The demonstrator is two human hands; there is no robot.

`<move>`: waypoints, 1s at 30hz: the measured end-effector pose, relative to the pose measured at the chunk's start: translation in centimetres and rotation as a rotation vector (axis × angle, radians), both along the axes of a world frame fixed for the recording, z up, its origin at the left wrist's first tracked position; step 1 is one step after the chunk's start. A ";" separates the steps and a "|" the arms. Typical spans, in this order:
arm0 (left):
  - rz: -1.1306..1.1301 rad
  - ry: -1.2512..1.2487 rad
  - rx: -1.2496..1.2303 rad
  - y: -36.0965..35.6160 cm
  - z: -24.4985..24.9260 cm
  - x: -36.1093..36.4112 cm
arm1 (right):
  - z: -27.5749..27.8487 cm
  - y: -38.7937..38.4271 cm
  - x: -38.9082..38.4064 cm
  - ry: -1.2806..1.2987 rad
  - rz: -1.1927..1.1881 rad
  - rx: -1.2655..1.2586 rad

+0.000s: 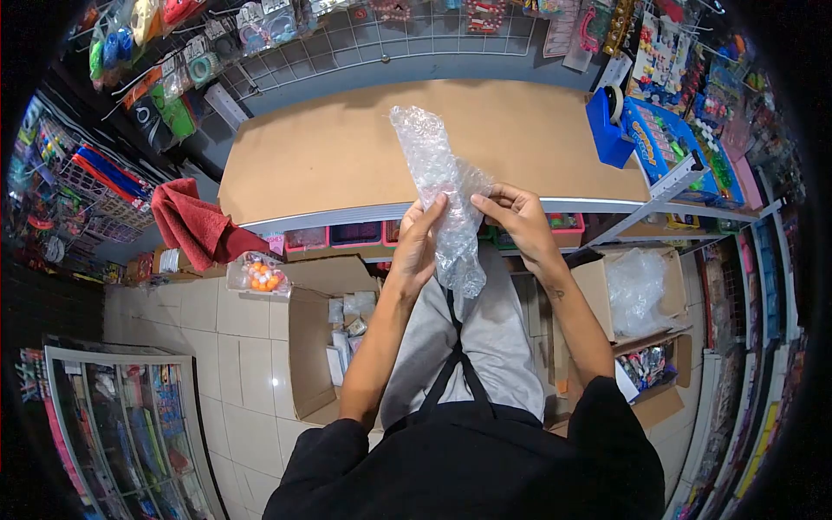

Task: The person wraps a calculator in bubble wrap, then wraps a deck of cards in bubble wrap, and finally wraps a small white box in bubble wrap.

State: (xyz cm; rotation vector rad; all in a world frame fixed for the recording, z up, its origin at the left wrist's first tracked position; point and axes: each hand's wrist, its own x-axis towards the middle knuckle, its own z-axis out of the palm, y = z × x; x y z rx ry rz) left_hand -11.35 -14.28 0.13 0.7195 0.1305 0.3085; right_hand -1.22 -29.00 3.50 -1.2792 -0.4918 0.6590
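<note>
Shop racks of hanging goods surround a bare brown table (pixel 347 147), with a wire grid (pixel 390 39) along its far edge. Bubble wrap (pixel 429 156) is held upright over the near table edge, between both hands. Its upper end rises above the fingers and over the table; its lower end hangs below the hands, in front of the person's lap.

Left hand (pixel 420 236): closed on the wrap's left side, fingers pointing up, thumb against the plastic. Forearm runs up from the body, elbow bent.

Right hand (pixel 513 212): pinching the wrap's right edge, fingers curled toward the left hand. Wrist bent inward, forearm angled out to the right.

A red cloth (pixel 195 225) lies at the left table corner. A blue box (pixel 607 126) stands at the right end. An open carton (pixel 312 347) sits on the floor by the left arm.
</note>
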 end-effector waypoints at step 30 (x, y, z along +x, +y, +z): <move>0.180 0.045 0.465 -2.0 -1.2 -0.2 | -1.9 1.8 -4.9 -0.472 -0.382 0.051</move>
